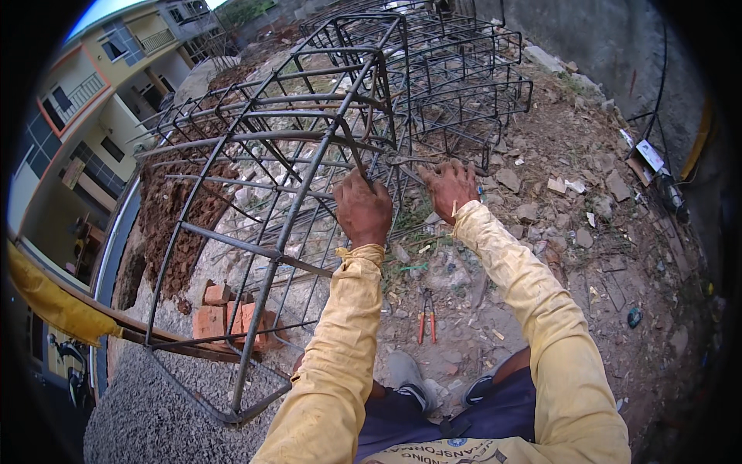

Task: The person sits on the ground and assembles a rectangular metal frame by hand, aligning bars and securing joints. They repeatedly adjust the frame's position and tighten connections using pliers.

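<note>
A long cage of steel reinforcing bars (267,220) with rectangular stirrups stretches from near my left forearm to the far side. My left hand (362,207) is closed around a bent steel bar (349,143) that comes down from the cage's right side. Just right of it, my right hand (450,185) has its fingers curled on a thin steel bar (406,162). Where that bar ends is hard to make out behind the fingers. Pliers with red handles (427,319) lie on the ground in front of my shoes.
More bar cages (464,85) are stacked at the far right, before a grey wall (572,39). Red bricks (220,319) sit under the near cage, beside gravel (154,410). Broken stones (508,180) litter the ground at right. A yellow cloth (62,301) hangs at left.
</note>
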`<state>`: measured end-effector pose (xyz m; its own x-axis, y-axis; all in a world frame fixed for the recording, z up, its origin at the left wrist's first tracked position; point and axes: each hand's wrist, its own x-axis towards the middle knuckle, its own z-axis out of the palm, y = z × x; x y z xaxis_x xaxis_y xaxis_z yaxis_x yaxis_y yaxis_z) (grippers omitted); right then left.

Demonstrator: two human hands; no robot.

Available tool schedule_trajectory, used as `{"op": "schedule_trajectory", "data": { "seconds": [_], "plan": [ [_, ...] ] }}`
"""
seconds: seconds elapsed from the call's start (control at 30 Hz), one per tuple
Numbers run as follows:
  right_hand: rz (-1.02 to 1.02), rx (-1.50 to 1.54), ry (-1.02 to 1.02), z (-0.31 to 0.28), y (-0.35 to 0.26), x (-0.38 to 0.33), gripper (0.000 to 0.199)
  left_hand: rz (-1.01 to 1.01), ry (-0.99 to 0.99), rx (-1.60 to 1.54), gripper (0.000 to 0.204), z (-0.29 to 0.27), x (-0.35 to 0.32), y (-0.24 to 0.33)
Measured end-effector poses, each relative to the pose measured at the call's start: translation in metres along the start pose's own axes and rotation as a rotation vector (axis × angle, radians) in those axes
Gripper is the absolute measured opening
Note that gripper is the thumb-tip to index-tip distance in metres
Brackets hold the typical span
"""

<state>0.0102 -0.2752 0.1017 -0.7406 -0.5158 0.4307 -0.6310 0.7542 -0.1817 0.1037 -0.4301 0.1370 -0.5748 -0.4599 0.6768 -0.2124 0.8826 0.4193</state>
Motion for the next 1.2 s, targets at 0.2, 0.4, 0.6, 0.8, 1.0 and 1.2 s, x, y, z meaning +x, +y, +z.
{"op": "schedule_trajectory", "data": {
  "seconds": [0.2, 0.4, 0.6, 0.8, 1.0, 1.2],
  "plan": [
    [0.033, 0.048, -0.093, -0.006, -0.006, 0.01, 0.051, -0.037, -0.007, 0.021, 0.034, -0.001, -0.001, 0.001],
    [0.011, 0.032, -0.083, -0.013, -0.004, 0.011, 0.036, -0.038, 0.05, 0.012, 0.032, 0.0, -0.004, 0.004],
    [0.143, -0.052, -0.138, -0.043, -0.024, 0.012, 0.035, -0.022, 0.043, -0.01, 0.031, -0.002, -0.006, -0.001],
    [0.015, -0.303, -0.239, -0.085, -0.038, 0.035, 0.032, -0.028, 0.008, 0.0, 0.033, -0.002, -0.006, -0.003],
    [-0.065, -0.394, -0.214, -0.095, -0.043, 0.046, 0.03, 0.027, 0.005, 0.045, 0.036, -0.004, -0.005, -0.008],
    [-0.261, -0.306, -0.445, -0.112, -0.025, 0.076, 0.023, -0.028, -0.031, 0.023, 0.038, -0.005, -0.006, -0.006]
  ]
}}
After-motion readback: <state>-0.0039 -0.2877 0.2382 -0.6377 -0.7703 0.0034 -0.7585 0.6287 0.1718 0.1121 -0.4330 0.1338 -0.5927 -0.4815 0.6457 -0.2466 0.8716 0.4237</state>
